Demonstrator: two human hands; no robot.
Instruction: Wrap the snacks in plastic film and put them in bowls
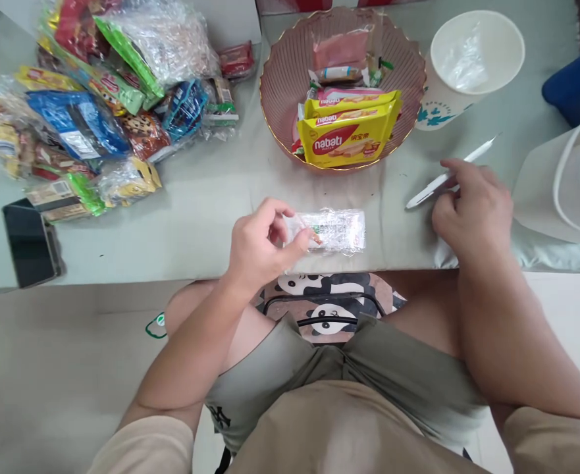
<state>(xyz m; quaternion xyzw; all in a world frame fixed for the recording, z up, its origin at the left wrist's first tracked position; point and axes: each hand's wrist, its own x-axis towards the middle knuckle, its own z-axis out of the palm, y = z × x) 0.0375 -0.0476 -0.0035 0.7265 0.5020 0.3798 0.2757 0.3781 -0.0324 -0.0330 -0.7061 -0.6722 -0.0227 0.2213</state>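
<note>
packet lies on tabletop; seems light, slick; we'd best hold ends. our left hand half curled, thumb on packet; right hand curled over white tool; grips we cannot tell.

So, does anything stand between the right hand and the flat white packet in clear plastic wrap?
Only a slim white pen-shaped tool, its near end just off the right hand on the packet side; past it, nothing visible.

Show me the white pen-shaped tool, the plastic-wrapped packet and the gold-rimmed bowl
White pen-shaped tool [430, 190]: head view, lower-left part of its shaft.
Plastic-wrapped packet [340, 230]: head view, uncovered middle.
Gold-rimmed bowl [284, 85]: head view, inner left wall.
</note>
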